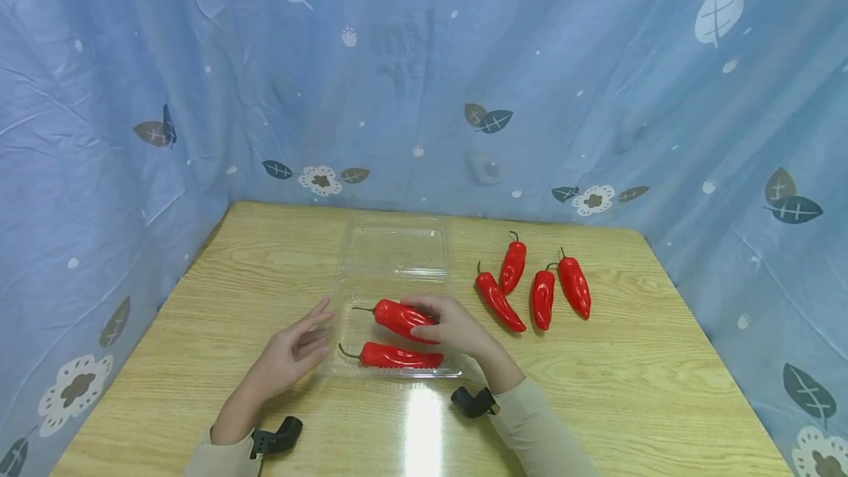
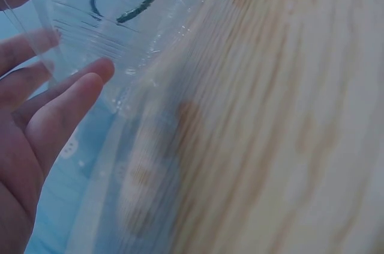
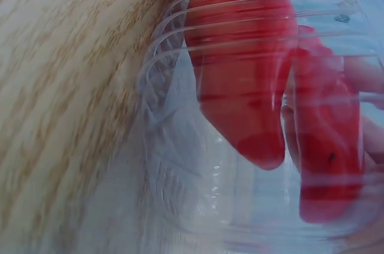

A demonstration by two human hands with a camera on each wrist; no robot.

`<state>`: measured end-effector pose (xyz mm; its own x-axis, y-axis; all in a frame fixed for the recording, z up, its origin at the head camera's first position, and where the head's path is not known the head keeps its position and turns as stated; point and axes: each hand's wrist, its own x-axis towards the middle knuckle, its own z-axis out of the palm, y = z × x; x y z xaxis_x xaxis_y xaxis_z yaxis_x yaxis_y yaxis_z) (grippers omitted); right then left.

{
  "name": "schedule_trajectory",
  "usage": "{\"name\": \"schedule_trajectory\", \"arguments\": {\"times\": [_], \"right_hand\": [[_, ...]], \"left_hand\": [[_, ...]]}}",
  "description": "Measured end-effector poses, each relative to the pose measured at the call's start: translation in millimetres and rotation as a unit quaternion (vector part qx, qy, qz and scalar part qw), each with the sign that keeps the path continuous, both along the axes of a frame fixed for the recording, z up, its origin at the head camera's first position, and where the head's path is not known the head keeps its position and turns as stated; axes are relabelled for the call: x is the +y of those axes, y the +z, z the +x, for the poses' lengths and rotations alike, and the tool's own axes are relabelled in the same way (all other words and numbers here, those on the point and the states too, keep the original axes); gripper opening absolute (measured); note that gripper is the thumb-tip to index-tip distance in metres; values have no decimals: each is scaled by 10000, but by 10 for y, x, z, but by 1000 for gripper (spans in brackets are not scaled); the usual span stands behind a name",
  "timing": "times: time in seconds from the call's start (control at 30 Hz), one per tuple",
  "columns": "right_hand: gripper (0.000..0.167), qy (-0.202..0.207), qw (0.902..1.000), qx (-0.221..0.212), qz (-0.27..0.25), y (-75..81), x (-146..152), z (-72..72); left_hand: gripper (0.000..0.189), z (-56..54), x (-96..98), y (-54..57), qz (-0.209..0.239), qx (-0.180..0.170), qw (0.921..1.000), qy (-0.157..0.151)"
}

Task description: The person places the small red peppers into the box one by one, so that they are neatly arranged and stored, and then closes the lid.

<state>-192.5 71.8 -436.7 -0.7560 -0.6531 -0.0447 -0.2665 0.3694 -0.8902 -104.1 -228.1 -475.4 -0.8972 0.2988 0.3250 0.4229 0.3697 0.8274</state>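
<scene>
A clear plastic clamshell box (image 1: 344, 368) lies opened on the table, its lid (image 1: 397, 247) folded back toward the curtain. Along its near side rests one red chili pepper (image 1: 400, 357), stem to the left. Behind that, my right hand (image 1: 450, 324) grips a second red pepper (image 1: 394, 316) between thumb and fingers, inside the box. Through the box wall the right wrist view shows the near pepper (image 3: 240, 74) and the gripped pepper (image 3: 327, 140). My left hand (image 1: 291, 352) is at the box's left wall, fingers spread and holding nothing; in the left wrist view its fingertips (image 2: 99, 72) are right by the plastic.
Several more red peppers lie loose right of the box, among them a near one (image 1: 500, 302) and a far-right one (image 1: 573, 287). The wooden table (image 1: 629, 389) is bounded by a blue patterned curtain (image 1: 424, 79) at the back and sides.
</scene>
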Motion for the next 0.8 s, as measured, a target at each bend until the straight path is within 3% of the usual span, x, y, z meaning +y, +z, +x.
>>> {"name": "schedule_trajectory", "arguments": {"times": [0.8], "right_hand": [[44, 509, 9929, 377, 1009, 42, -108, 15]], "left_hand": [[48, -3, -7, -33, 33, 125, 9999, -19]]}}
